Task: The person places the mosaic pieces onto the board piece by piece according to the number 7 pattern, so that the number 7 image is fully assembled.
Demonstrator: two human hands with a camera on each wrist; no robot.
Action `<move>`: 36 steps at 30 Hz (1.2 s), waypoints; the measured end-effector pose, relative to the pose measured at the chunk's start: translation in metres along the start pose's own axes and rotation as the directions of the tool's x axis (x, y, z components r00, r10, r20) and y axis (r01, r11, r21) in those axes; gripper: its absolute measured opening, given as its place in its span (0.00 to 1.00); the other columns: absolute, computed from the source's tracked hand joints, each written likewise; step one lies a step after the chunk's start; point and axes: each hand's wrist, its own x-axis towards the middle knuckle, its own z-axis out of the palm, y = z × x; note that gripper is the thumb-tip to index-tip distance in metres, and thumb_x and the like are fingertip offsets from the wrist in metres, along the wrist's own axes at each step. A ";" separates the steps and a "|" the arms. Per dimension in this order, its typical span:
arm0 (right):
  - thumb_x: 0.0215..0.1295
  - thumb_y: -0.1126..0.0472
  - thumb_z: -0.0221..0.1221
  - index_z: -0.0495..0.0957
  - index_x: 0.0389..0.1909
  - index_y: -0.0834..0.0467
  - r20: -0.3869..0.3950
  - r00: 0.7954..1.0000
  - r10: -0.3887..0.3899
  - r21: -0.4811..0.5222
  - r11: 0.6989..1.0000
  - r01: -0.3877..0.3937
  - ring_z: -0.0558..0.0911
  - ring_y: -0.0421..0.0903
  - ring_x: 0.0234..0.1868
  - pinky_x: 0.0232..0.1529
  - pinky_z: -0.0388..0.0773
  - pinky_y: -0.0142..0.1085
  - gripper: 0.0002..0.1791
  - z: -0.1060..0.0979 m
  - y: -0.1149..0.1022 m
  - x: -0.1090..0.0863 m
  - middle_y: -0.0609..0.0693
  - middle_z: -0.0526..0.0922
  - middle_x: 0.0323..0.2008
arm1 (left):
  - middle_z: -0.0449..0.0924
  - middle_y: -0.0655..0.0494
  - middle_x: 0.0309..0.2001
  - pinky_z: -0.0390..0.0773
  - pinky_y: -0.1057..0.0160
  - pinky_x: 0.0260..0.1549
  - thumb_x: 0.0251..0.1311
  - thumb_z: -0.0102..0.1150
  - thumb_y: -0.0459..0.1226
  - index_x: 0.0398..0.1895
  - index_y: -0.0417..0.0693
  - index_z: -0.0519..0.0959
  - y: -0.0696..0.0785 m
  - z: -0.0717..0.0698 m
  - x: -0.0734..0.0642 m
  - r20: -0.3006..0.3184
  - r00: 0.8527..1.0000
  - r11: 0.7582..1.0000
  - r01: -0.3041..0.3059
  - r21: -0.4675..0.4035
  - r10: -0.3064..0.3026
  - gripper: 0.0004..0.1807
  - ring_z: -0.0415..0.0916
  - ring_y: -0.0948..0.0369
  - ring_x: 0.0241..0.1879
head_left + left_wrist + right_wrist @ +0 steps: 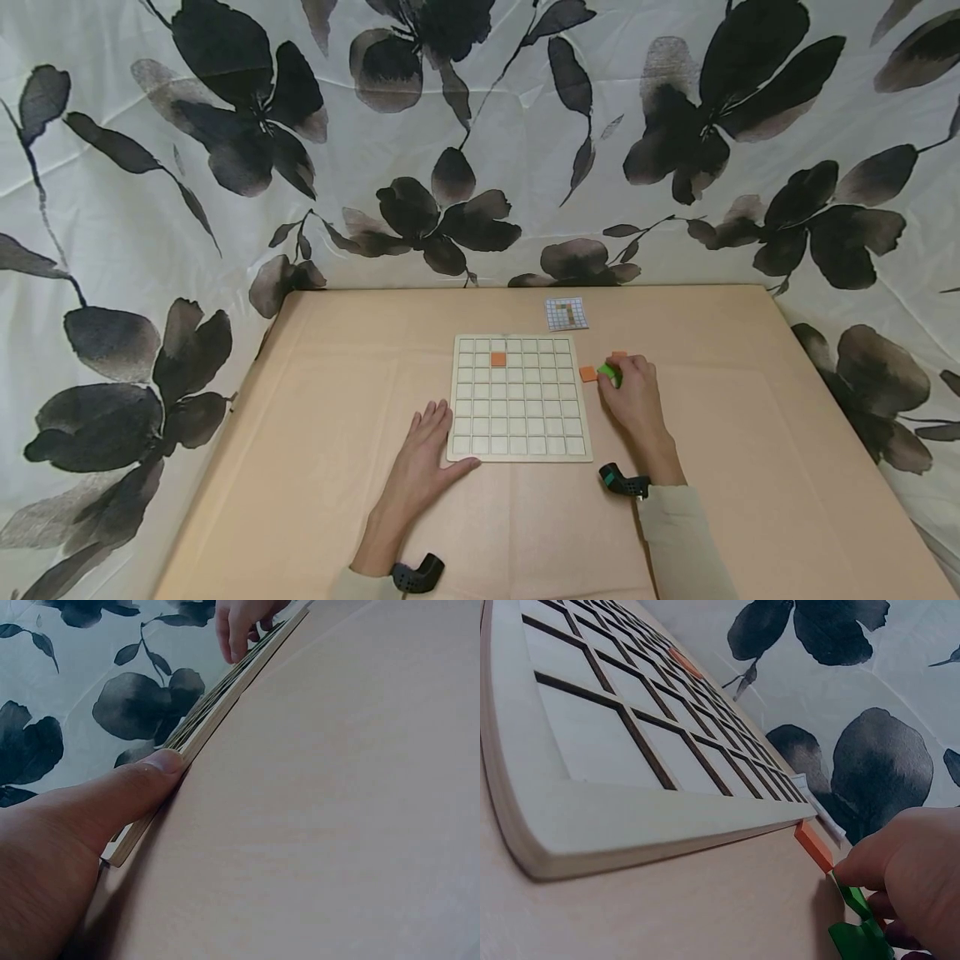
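A pale square grid board (523, 457) lies on the table, with one orange square tile (498, 359) in a cell of its second row from the back. My left hand (426, 454) rests at the board's front left corner, fingers straight along the left side and thumb (161, 761) on the front edge. Beyond the right side, my right hand (636, 396) pinches a green tile (609, 372). A second green piece (861, 941) shows under those fingers, partly hidden. Beside them lie an orange tile (588, 374) and another orange tile (618, 354), partly covered by the hand.
Behind the board lies a small printed grid card (567, 314) with a brownish pattern. The light wooden-coloured table (360, 350) ends at the back against a white flower-print cloth (555, 192). A dark camera band (624, 482) sits on the right wrist.
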 end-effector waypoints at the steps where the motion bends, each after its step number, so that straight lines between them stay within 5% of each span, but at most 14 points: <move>1: 0.65 0.61 0.62 0.80 0.51 0.70 0.002 1.000 0.002 -0.003 1.000 -0.002 0.71 0.62 0.52 0.45 0.75 0.51 0.19 0.000 0.000 0.000 0.67 0.76 0.49 | 0.60 0.41 0.76 0.48 0.51 0.82 0.53 0.66 0.64 0.73 0.36 0.63 0.000 0.000 0.000 -0.001 1.000 1.000 -0.001 0.001 0.001 0.54 0.52 0.48 0.79; 22: 0.70 0.63 0.59 0.75 0.61 0.70 0.054 0.998 0.015 -0.011 1.000 -0.015 0.69 0.65 0.55 0.49 0.75 0.56 0.22 0.000 -0.001 -0.003 0.69 0.73 0.52 | 0.60 0.40 0.76 0.48 0.51 0.82 0.53 0.66 0.64 0.73 0.34 0.64 -0.001 -0.001 -0.001 -0.002 1.000 1.000 -0.011 0.008 0.011 0.54 0.52 0.48 0.79; 36: 0.69 0.64 0.60 0.77 0.55 0.66 0.050 0.999 -0.004 0.001 1.000 0.004 0.70 0.66 0.54 0.48 0.73 0.55 0.17 0.000 0.001 -0.002 0.69 0.75 0.53 | 0.61 0.40 0.75 0.49 0.51 0.81 0.53 0.67 0.63 0.72 0.34 0.65 -0.002 0.001 -0.001 -0.010 1.000 1.000 -0.013 0.015 0.013 0.54 0.53 0.48 0.78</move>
